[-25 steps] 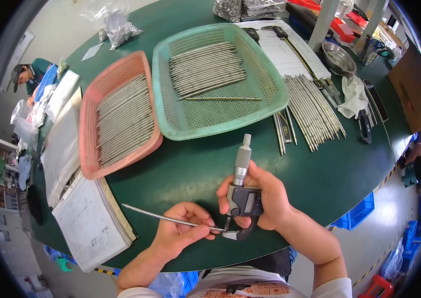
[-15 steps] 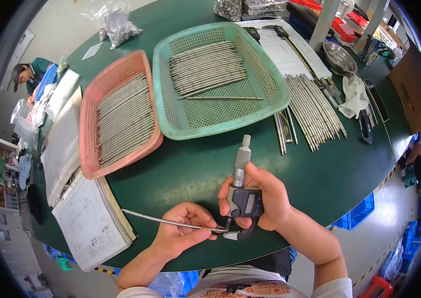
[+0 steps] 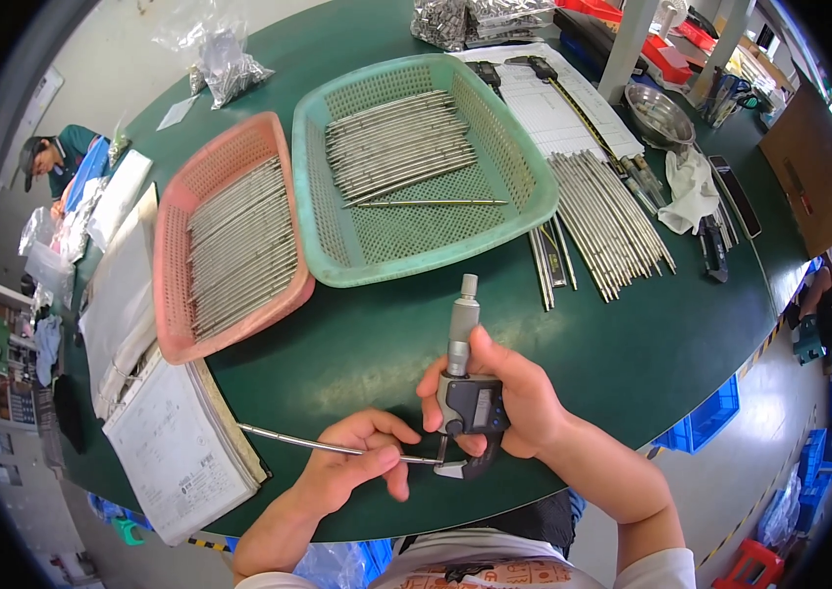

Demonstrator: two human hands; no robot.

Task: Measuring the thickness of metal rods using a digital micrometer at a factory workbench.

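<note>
My left hand [image 3: 352, 459] pinches a thin metal rod [image 3: 288, 438] between thumb and fingers, the other fingers loosely curled. The rod slants from the binder's edge toward the right, its right end at the measuring jaws of a digital micrometer [image 3: 472, 404]. Whether both jaws touch the rod I cannot tell. My right hand [image 3: 532, 407] is wrapped round the micrometer's frame, its grey thimble pointing up and away. Beyond my hands stand a green basket [image 3: 416, 265] and a pink basket [image 3: 177, 294], both holding rows of similar rods; one rod in the green basket lies apart.
An open binder with drawings [image 3: 181, 452] lies at the left. Loose rods [image 3: 612, 226], a caliper [image 3: 568, 93], a metal bowl [image 3: 658, 115] and a white cloth [image 3: 689, 191] are at the right. A co-worker [image 3: 53, 162] sits at the far left.
The view has shifted slightly. My left hand's fingers have loosened and slid a little back from the rod's right end. My right hand keeps its grip on the micrometer.
</note>
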